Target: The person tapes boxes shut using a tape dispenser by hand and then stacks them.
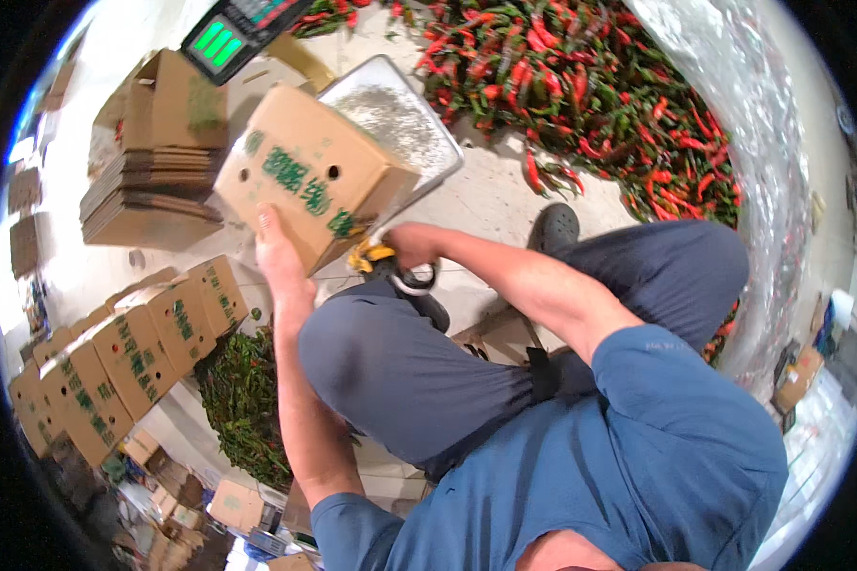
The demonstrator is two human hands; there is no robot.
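In front of me a tan cardboard carton (296,164) with green printing and round holes is tilted, overlapping the near side of a metal scale platform (400,118). Whether the carton rests on the platform I cannot tell. My left hand (278,246) grips the carton's near left side, its thumb lying on the printed face. At the carton's near right edge, my right hand (413,245) is closed around a yellow tape dispenser (370,255). A tape roll (418,280) hangs below that hand. My right hand's fingers are partly hidden.
Red and green chili peppers (543,71) are heaped at the upper right, beside clear plastic sheeting (750,121). Flattened cartons (150,193) are stacked left. Printed cartons (139,357) stand in rows near a green pile (246,400). The scale's lit display (218,44) rises at top.
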